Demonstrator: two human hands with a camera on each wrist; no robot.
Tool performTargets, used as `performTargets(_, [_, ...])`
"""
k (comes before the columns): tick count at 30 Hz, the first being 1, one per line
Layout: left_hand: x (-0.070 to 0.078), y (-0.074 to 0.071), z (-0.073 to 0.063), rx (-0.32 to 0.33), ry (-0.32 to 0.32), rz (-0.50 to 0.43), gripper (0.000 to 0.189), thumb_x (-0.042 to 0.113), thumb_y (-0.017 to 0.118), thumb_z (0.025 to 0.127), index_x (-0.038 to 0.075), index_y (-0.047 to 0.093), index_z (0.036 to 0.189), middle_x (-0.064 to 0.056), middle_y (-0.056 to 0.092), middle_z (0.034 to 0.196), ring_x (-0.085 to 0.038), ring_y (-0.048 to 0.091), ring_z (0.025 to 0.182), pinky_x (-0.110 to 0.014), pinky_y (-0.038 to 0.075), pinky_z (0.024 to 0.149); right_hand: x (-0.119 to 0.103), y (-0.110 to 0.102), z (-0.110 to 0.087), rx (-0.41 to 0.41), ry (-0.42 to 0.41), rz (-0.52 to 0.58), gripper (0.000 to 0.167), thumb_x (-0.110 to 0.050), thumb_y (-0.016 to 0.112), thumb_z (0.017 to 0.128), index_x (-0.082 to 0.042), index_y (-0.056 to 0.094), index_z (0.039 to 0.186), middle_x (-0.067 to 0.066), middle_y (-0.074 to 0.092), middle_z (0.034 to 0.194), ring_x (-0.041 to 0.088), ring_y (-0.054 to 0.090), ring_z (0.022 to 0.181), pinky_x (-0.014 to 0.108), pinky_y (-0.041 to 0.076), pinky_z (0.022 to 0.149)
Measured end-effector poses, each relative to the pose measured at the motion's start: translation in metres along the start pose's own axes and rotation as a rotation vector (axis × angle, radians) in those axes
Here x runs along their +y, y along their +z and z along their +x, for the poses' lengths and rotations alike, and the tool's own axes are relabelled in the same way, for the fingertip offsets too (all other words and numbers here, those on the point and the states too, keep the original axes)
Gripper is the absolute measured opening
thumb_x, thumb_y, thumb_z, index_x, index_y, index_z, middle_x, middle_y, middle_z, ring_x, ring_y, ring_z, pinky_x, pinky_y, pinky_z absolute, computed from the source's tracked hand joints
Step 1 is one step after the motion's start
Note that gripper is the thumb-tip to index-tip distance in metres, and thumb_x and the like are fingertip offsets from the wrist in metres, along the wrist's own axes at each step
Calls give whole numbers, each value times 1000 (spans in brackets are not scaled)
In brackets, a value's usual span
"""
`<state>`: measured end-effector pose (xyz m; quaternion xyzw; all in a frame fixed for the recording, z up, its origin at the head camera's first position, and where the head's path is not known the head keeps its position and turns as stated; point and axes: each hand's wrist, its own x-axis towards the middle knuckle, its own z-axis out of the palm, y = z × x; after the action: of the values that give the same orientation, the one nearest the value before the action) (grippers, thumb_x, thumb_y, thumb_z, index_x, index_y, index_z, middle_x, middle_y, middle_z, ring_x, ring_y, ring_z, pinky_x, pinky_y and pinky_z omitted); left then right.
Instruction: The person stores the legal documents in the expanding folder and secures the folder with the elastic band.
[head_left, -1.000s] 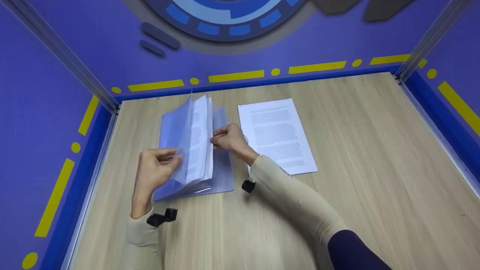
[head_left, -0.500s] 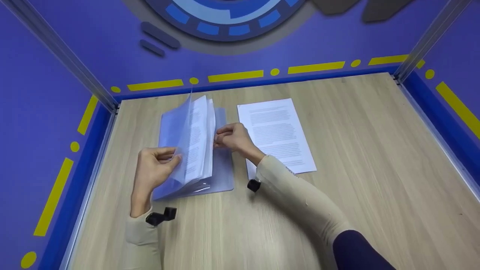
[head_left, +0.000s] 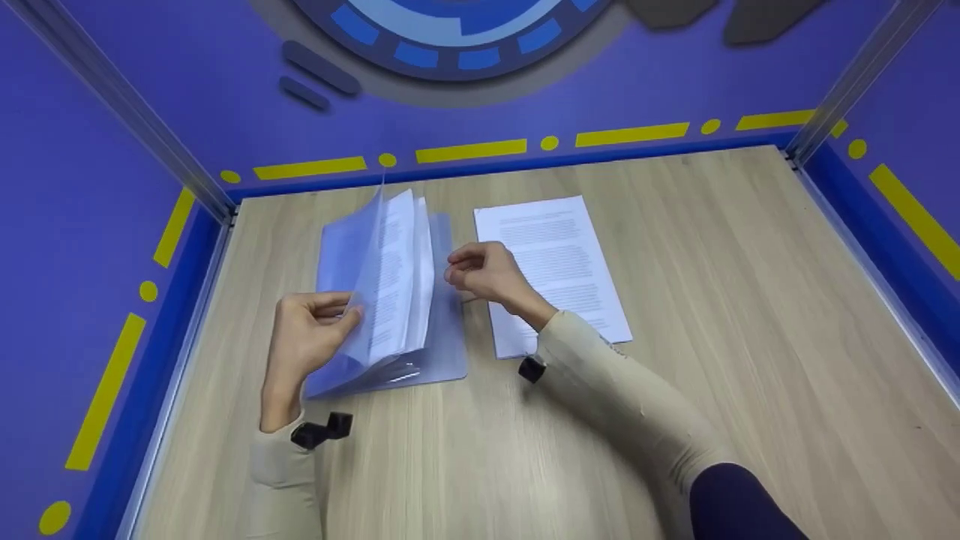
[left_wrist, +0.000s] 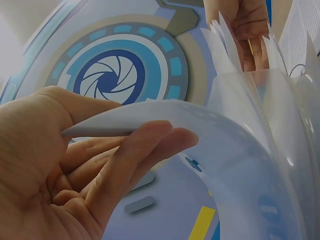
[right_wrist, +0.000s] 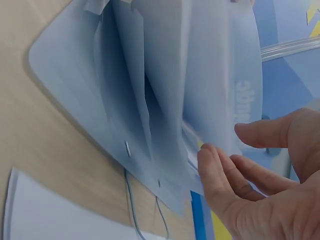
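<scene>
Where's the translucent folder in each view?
Head: translucent folder left of centre.
Left wrist: right side, its curved sheet running to the left hand.
Right wrist: upper left to centre, partly open.
Shared landmark: right hand; centre, upper right, lower right, respectively.

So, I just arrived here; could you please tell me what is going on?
A person is handling a translucent folder. The left hand pinches its raised cover, with printed sheets standing partly upright inside. The right hand is close to the sheets' edges but holds nothing. Another printed stack lies on the table, to the folder's right.
</scene>
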<state>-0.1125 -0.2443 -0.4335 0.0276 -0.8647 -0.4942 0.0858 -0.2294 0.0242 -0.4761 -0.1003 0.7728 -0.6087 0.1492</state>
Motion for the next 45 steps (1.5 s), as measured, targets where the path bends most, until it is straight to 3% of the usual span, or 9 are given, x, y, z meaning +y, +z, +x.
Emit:
performTargets(3, [0,0,0,-2,3,1,26,2,80,90,-10,79,113,-29,78,111,-41,79,98,-10,58,73,2,-8,-3,5,-40,-90,25,-10,77,93,0,77,116,11,79,105,19,75,94,27,61,78])
performTargets(7, [-2,1,1,-6,7,-3,26,0,80,89,-11,79,112,-30,77,109,-42,79,97,-11,59,72,9,-19,-5,18,-69,-188,30,-13,78,93,2,76,119,12,79,109,23,77,95,25,60,76])
performTargets(18, [-3,2,1,-4,11,-4,24,-2,80,89,-12,79,111,-31,77,106,-43,79,94,-11,59,70,29,-58,-10,87,-81,-324,34,-11,79,92,8,74,120,20,78,112,35,78,103,41,65,89])
performTargets(26, [-2,1,1,-12,11,11,25,1,79,91,-10,79,113,-30,78,109,-42,79,96,-10,58,71,44,-87,-14,156,-91,-397,34,-11,80,91,8,75,118,22,79,110,37,78,102,47,65,90])
performTargets(36, [-1,3,1,-15,-4,5,25,4,80,91,-8,80,113,-29,78,110,-41,79,97,-12,59,72,64,-126,-21,204,-73,-537,36,-11,80,91,10,73,120,25,76,112,36,74,102,49,61,92])
performTargets(45, [0,3,0,-28,0,15,26,5,80,92,-8,80,114,-29,78,112,-41,79,99,-12,59,74,80,-154,-31,240,-41,-574,40,-8,82,90,11,70,123,26,73,115,37,69,104,50,58,94])
